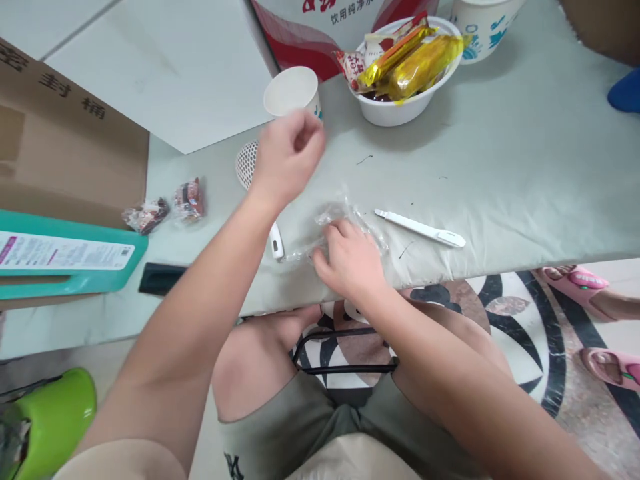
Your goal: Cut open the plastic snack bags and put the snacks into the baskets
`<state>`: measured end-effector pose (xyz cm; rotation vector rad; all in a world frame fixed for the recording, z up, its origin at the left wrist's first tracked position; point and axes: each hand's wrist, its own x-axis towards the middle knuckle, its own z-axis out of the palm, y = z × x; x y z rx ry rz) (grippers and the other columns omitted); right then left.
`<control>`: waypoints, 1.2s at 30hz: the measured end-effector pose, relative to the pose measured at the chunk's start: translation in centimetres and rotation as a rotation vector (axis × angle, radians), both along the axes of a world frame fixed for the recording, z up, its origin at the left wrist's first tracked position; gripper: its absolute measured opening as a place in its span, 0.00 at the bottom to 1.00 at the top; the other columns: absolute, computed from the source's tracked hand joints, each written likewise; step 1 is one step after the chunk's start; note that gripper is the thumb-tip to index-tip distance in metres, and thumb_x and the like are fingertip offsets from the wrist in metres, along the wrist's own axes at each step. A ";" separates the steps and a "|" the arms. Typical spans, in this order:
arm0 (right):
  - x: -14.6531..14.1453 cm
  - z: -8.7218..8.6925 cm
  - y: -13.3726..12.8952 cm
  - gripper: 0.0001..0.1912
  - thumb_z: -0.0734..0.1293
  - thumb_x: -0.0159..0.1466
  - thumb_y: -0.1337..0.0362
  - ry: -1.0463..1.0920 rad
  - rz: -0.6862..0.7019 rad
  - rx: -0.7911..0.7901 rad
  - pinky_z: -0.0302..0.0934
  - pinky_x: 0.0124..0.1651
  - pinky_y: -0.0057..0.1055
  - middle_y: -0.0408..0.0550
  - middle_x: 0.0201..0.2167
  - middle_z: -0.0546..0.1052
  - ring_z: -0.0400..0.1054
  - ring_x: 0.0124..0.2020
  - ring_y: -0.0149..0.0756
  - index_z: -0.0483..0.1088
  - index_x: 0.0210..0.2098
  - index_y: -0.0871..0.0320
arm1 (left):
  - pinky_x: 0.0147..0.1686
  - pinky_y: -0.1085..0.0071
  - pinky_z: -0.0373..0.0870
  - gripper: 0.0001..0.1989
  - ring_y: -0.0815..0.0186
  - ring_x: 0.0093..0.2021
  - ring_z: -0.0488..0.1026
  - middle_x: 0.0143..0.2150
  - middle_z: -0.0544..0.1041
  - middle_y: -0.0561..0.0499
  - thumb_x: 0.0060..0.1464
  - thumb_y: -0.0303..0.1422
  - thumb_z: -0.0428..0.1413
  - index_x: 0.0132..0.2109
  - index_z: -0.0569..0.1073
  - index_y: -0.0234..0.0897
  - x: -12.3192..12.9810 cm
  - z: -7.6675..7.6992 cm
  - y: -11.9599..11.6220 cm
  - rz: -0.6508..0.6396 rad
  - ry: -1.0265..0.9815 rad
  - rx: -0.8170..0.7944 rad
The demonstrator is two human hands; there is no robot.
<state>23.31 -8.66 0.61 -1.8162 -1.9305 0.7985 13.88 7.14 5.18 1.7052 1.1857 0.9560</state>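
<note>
My left hand (290,153) is raised over the table in front of the white paper cup (291,92), its fingers curled into a loose fist; whether anything is inside is hidden. Below it lies a white tool with a perforated round head (247,164), partly covered by that hand and arm. My right hand (350,257) rests on a crumpled clear plastic bag (345,212), fingers bent into it near the table's front edge. Just to its right is a slim white knife-like tool (420,228), lying flat on the cloth.
A white bowl of wrapped snacks (400,110) and another paper cup (485,30) stand at the back. Small wrapped packets (189,200), a dark flat object (161,279) and boxes (75,160) are on the left. Another person's feet in pink slippers (575,280) show at right.
</note>
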 end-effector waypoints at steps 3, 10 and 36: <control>-0.3 -0.3 -0.1 0.19 0.58 0.70 0.60 -0.013 0.007 0.037 0.63 0.56 0.53 0.62 0.56 0.77 0.70 0.57 0.58 0.77 0.49 0.62 | 0.49 0.59 0.68 0.06 0.58 0.44 0.74 0.37 0.78 0.50 0.51 0.33 0.61 0.38 0.77 0.40 -3.6 -2.4 -2.7 -0.027 0.393 -0.018; -0.2 -1.2 0.3 0.20 0.58 0.69 0.62 -0.012 0.031 0.093 0.64 0.56 0.50 0.62 0.50 0.80 0.72 0.53 0.57 0.77 0.49 0.65 | 0.56 0.60 0.70 0.18 0.57 0.51 0.78 0.49 0.83 0.44 0.62 0.46 0.52 0.46 0.78 0.37 -3.6 -3.2 -4.8 -0.264 0.480 -0.194; -0.7 -2.3 0.7 0.38 0.70 0.65 0.51 0.814 -0.258 -0.113 0.73 0.39 0.37 0.52 0.55 0.78 0.77 0.39 0.37 0.54 0.70 0.47 | 0.18 0.72 0.44 0.18 0.76 0.14 0.47 0.25 0.69 0.60 0.65 0.55 0.52 0.51 0.62 0.51 -10.5 -4.4 -12.3 0.287 -0.371 -0.363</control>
